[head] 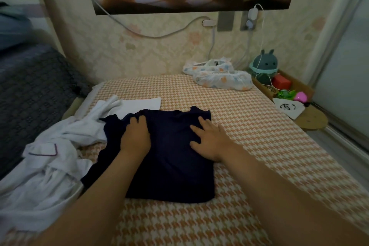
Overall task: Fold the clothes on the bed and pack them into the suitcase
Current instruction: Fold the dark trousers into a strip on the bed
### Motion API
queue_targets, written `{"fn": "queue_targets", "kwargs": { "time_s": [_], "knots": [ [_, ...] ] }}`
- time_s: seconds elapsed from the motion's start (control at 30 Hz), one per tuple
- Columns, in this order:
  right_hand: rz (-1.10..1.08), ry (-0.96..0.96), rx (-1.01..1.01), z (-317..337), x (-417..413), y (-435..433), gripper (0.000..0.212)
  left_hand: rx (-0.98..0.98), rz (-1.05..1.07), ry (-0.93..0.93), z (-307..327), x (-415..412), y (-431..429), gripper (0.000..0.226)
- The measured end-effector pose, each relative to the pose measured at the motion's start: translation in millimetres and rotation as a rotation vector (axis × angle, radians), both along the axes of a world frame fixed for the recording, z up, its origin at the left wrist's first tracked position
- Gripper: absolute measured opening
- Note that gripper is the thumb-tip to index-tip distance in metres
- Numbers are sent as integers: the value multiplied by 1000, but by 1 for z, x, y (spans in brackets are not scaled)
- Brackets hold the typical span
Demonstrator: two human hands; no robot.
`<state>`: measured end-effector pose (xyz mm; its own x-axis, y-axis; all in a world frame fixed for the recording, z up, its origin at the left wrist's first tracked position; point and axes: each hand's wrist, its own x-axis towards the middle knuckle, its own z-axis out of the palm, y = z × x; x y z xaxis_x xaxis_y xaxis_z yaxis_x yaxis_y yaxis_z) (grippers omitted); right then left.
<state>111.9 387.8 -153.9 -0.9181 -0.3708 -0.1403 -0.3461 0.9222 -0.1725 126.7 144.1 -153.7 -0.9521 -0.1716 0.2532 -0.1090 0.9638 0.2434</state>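
A dark navy garment lies spread on the bed, which has an orange and white houndstooth cover. My left hand lies on the garment's upper left part, its fingertips curled into the cloth near the top edge. My right hand rests flat on the upper right part with fingers spread. A heap of white clothes lies at the left, partly under the navy garment. A flat white piece lies behind it. No suitcase is in view.
Two white patterned bundles sit at the bed's far right by the wall. A box holding a green plush toy and small items stands at the right. Cables hang along the wall. A dark quilted surface borders the left.
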Motion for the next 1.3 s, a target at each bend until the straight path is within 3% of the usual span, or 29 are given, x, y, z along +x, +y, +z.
{"fn": "queue_targets", "kwargs": {
  "time_s": [0.07, 0.17, 0.27, 0.37, 0.53, 0.63, 0.7, 0.8, 0.9, 1.0, 1.07, 1.1, 1.17, 1.23, 1.3],
  "knots": [
    [4, 32, 40, 4, 1, -1, 70, -136, -77, 180, 6, 6, 2, 33],
    [55, 145, 13, 11, 9, -7, 66, -88, -323, 326, 23, 26, 7, 11],
    [132, 301, -130, 24, 26, -17, 54, 79, -550, 81, 36, 57, 12, 10],
    [223, 164, -246, 38, 48, -19, 47, 56, -642, -134, 42, 81, 14, 21],
    [341, -93, -17, 40, 77, -7, 99, -145, -722, -126, 26, 102, 26, 51],
    [323, -136, 66, 46, 88, 2, 112, -187, -706, -47, 21, 106, 33, 40],
    [286, -114, 57, 47, 95, 4, 102, -117, -699, -26, 23, 104, 34, 21],
    [210, -79, -109, 49, 99, 8, 76, -6, -675, -8, 30, 98, 22, 22],
    [243, -78, -89, 54, 95, 8, 74, 57, -625, 34, 52, 93, -6, 20],
    [279, -275, 27, 58, 100, 1, 77, 34, -654, -261, 64, 99, -23, 22],
    [271, -340, 96, 58, 103, -4, 66, 17, -688, -513, 57, 104, -22, 35],
    [262, -314, 89, 59, 103, -6, 56, 27, -670, -550, 52, 104, -20, 44],
    [253, -207, 12, 59, 97, -14, 37, 89, -569, -445, 47, 98, -16, 48],
    [242, -68, -128, 55, 90, -23, 51, 129, -501, -195, 42, 87, -14, 42],
    [249, 104, -164, 48, 83, -32, 43, 86, -508, -14, 35, 80, -9, 30]
  ]
}}
